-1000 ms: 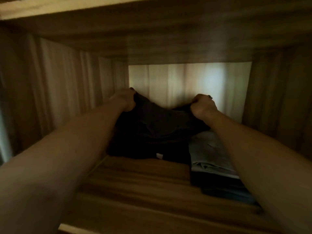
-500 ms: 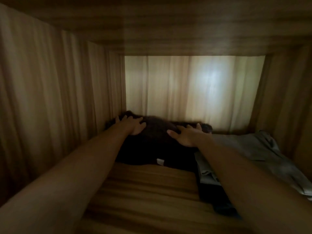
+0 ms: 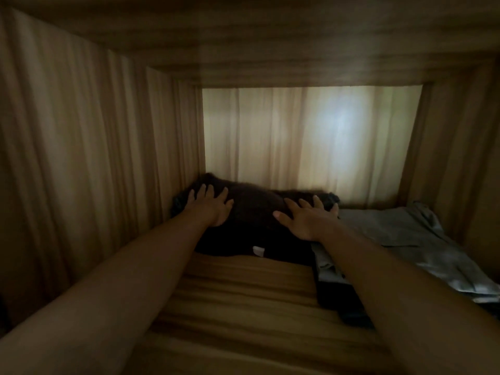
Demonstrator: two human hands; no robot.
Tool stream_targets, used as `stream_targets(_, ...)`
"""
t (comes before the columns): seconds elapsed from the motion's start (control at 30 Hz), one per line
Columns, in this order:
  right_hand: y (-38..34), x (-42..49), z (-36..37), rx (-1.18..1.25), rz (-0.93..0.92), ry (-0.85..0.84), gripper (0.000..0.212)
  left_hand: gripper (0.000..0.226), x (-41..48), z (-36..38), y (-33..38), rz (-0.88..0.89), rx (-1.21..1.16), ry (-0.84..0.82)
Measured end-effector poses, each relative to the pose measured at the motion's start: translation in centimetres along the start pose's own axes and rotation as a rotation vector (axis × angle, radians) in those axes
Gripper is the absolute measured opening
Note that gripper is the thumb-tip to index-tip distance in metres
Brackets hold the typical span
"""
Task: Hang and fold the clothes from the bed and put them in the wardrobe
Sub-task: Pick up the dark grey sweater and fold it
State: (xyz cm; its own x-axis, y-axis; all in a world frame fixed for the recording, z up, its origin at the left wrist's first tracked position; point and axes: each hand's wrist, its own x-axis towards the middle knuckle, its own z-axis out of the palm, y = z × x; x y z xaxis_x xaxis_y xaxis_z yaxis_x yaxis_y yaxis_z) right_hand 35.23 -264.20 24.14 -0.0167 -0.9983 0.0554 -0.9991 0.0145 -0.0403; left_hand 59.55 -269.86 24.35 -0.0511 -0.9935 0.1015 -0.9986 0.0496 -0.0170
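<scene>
Dim, low-light shot, grainy. Brightest area = back panel [image 3: 311,142] of wardrobe [image 3: 81,158], w/ a pale bluish glare spot right of centre. Rest of the wood falls off to brown shade. Dark garment [image 3: 254,215] reads near black, no detail. Forearms [image 3: 140,280] shadowed toward bottom corners. Wide-angle stretch at edges; wood grain smeared, focus soft throughout.

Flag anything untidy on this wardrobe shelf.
The grey garment on the right lies rumpled and skewed, not squarely folded. The dark garment under the left hand and right hand humps up at the back.
</scene>
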Motion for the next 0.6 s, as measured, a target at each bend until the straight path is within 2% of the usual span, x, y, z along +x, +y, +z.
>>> stream_targets(0.2,0.7,-6.3,-2.8,0.15,-0.201,-0.015,0.079,0.061,-8.9,-2.6,0.3,0.096,-0.178,-0.053)
stream_targets(0.33,0.9,-11.0,-4.2,0.218,-0.293,0.021,0.072,0.064,-16.1,-4.7,0.7,0.034,-0.153,-0.072)
stream_targets(0.43,0.1,-14.4,-4.9,0.18,-0.358,0.003,0.065,0.063,-21.6,-6.1,0.6,-0.011,-0.158,-0.074)
stream_targets(0.6,-2.7,-19.9,-5.2,0.08,-0.457,-0.015,0.054,0.041,-30.9,-6.5,-0.9,-0.089,-0.201,-0.058)
